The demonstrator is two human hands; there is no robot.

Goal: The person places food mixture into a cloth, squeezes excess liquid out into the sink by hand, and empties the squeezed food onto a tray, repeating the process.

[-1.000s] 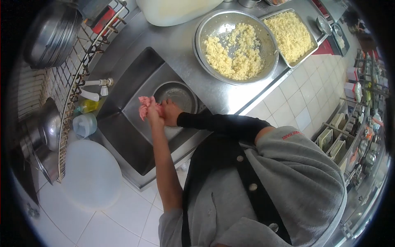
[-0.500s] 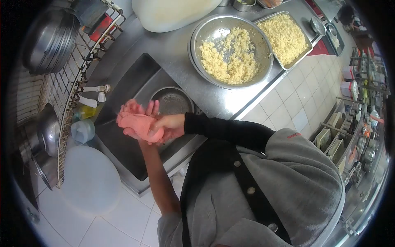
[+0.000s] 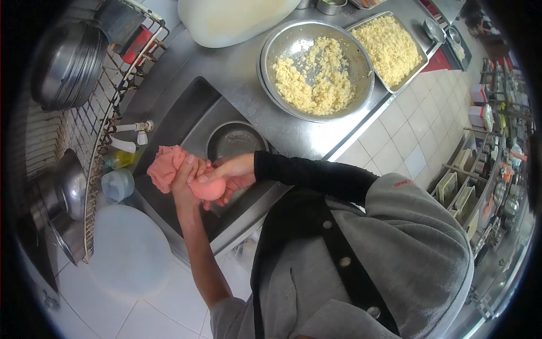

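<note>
A bunched pink cloth (image 3: 166, 168) is held over the sink (image 3: 164, 198). My left hand (image 3: 189, 176), at the end of the bare forearm, is closed around the middle of the cloth, with a crumpled bundle sticking out on its far side. My right hand (image 3: 237, 170), below a black sleeve, grips the other end, where a smooth rounded fold shows beneath the fingers. Some fingertips are hidden by the cloth and by the other hand. Behind my hands, a round dark pan (image 3: 236, 140) sits in the sink.
A large metal bowl (image 3: 361, 85) with crumbly yellow food stands on the steel counter, beside a tray (image 3: 407, 82) of similar food. A white tap (image 3: 132, 127) is at the sink's left. A wire rack (image 3: 90, 186) holds metal bowls. A pale round lid-like object (image 3: 130, 248) is below.
My left hand has turned over and closed around the cloth, which lay across its open fingers before. The cloth's far end has bunched up and shifted left. My right hand keeps its grip.
</note>
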